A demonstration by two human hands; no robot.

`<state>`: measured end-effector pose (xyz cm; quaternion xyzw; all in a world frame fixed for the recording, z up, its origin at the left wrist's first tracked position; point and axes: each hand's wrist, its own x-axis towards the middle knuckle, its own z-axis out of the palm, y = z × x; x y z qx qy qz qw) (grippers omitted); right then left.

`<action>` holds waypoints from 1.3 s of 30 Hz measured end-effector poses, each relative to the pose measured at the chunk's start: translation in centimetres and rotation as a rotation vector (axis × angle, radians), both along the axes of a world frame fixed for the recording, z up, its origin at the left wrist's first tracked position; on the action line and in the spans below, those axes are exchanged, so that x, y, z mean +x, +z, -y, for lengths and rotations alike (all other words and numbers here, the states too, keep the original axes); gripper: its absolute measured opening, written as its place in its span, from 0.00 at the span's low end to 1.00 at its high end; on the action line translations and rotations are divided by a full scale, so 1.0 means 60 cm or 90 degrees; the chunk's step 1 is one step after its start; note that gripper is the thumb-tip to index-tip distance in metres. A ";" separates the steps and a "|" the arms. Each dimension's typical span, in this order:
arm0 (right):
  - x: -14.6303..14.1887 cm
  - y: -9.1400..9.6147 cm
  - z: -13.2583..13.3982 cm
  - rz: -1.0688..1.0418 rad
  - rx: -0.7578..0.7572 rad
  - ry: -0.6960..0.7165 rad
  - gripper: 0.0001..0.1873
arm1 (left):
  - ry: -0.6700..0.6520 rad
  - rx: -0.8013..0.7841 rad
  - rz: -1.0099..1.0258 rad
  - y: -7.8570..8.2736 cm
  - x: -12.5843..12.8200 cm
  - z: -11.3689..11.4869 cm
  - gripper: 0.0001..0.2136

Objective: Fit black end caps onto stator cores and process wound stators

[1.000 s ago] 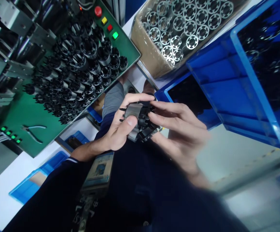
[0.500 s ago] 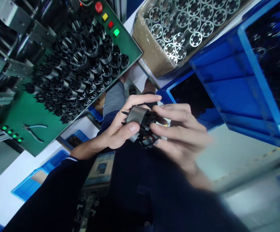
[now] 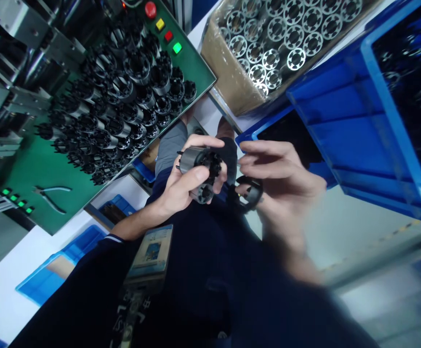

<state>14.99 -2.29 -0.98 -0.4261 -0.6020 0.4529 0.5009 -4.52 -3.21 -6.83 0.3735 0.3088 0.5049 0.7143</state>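
Note:
My left hand (image 3: 179,191) is wrapped around a metal stator core (image 3: 192,157) with black plastic prongs at its end, the thumb pressed on its near side. The core's open face, dark inside, points to the right. A short way to the right, my right hand (image 3: 286,179) holds a black plastic ring (image 3: 254,194) low between its fingers. That ring is apart from the stator core. Motion smears the right hand slightly, and its exact grip on the ring is partly hidden.
Many similar stator cores (image 3: 123,89) stand on a green machine table (image 3: 47,169) at left, with pliers (image 3: 52,197) and lit buttons (image 3: 176,48). A cardboard box (image 3: 228,79) of bare metal cores sits at top. Blue bins (image 3: 326,111) stand at right.
My right hand has moved off the stator core to the right with a black ring in its fingers. My left hand, still gripping the core, has shifted slightly left.

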 end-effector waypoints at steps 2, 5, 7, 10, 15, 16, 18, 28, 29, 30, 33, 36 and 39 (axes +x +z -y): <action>0.002 0.006 0.007 0.025 -0.010 -0.047 0.15 | 0.004 0.001 0.043 -0.003 0.001 -0.002 0.21; 0.003 0.014 0.017 0.039 0.003 -0.045 0.25 | 0.028 0.041 0.081 0.003 0.000 -0.013 0.16; 0.000 0.020 0.018 0.053 0.008 -0.033 0.25 | 0.062 0.033 0.078 0.014 0.003 -0.023 0.14; -0.008 0.028 0.014 0.136 0.050 -0.003 0.22 | 0.119 -0.001 0.047 0.033 0.010 -0.035 0.15; -0.017 0.026 0.009 0.211 0.085 0.000 0.21 | 0.148 0.032 -0.057 0.044 0.014 -0.045 0.20; -0.017 0.023 0.010 0.206 0.077 0.009 0.24 | 0.150 0.037 -0.071 0.044 0.013 -0.046 0.21; -0.014 0.017 0.013 0.181 0.083 0.026 0.32 | 0.153 0.055 -0.072 0.046 0.011 -0.048 0.21; -0.019 -0.004 0.025 0.217 0.093 -0.052 0.37 | 0.153 0.021 -0.044 0.053 0.027 -0.052 0.17; -0.019 -0.003 0.027 0.210 0.088 -0.051 0.38 | 0.145 0.016 -0.061 0.053 0.027 -0.052 0.17; -0.019 -0.002 0.028 0.201 0.086 -0.050 0.39 | 0.140 0.010 -0.076 0.053 0.026 -0.051 0.17; -0.018 0.004 0.031 0.199 0.069 -0.034 0.40 | 0.140 0.014 -0.084 0.057 0.023 -0.047 0.14; -0.019 0.006 0.031 0.204 0.081 -0.036 0.35 | 0.168 0.012 -0.055 0.067 0.024 -0.041 0.12; -0.023 -0.003 0.028 0.200 0.092 -0.033 0.32 | 0.202 -0.057 -0.026 0.078 0.029 -0.034 0.17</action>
